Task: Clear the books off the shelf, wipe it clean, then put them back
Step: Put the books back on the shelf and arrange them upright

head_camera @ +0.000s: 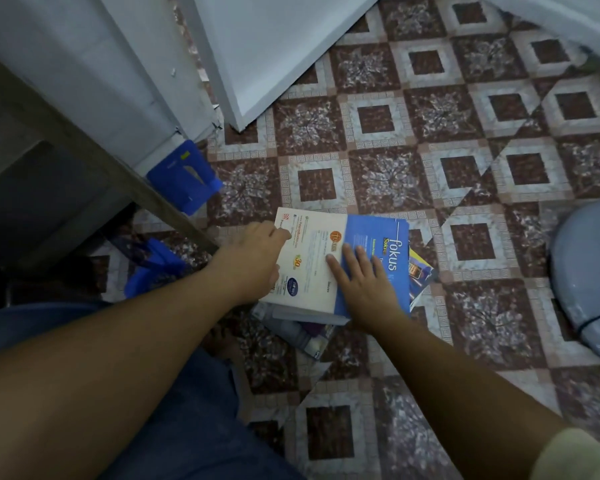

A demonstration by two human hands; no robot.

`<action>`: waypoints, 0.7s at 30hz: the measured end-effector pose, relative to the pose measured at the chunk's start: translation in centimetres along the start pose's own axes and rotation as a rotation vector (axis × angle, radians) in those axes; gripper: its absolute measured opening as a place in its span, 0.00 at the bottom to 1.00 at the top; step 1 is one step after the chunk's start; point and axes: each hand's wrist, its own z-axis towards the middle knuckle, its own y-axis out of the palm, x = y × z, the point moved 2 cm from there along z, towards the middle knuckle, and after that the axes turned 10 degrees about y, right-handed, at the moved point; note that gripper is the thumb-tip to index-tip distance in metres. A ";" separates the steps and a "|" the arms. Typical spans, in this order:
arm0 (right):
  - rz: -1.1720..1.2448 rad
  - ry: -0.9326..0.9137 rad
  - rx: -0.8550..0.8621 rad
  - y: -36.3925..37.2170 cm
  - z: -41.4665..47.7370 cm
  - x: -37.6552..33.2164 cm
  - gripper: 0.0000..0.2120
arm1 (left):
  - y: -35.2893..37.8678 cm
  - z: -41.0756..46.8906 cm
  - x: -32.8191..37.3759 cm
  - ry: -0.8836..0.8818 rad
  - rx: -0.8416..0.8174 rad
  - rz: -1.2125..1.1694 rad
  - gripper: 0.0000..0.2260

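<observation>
A pile of books lies on the patterned floor tiles. On top are a white-covered book and, beside it, a blue book marked "fokus". More books stick out from under them at the right and at the near side. My left hand grips the left edge of the white book, thumb on its cover. My right hand lies flat on the blue book with its fingers straight, some of them reaching onto the white cover.
A dark wooden shelf unit stands at the left, beside a white cabinet and a white door. A blue folder leans at the cabinet's foot. Blue fabric lies under the unit. A pale blue round object sits at the right.
</observation>
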 end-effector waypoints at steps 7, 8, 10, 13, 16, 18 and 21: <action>0.058 0.020 0.031 1.2 0.2 -0.3 0.40 | 0.4 0.1 0.1 0.006 -0.048 0.017 0.23; 0.055 0.015 0.027 1.1 0.2 -0.3 0.41 | 0.6 0.2 0.1 0.008 -0.058 0.024 0.23; 0.040 0.004 0.009 1.0 0.1 -0.2 0.44 | 0.8 0.2 0.1 0.010 -0.081 0.030 0.23; -0.003 -0.030 -0.007 0.7 0.0 0.0 0.47 | 0.8 0.2 0.2 0.017 -0.107 0.034 0.23; -0.029 -0.064 -0.047 0.4 -0.2 0.2 0.46 | 0.9 0.2 0.2 0.018 -0.128 0.032 0.22; -0.026 -0.088 -0.074 -0.2 -0.3 0.4 0.45 | 0.9 0.0 0.2 0.023 -0.156 0.031 0.23; 0.042 -0.117 -0.141 -2.0 -0.4 0.9 0.39 | 0.7 -0.5 0.4 0.040 -0.223 0.041 0.27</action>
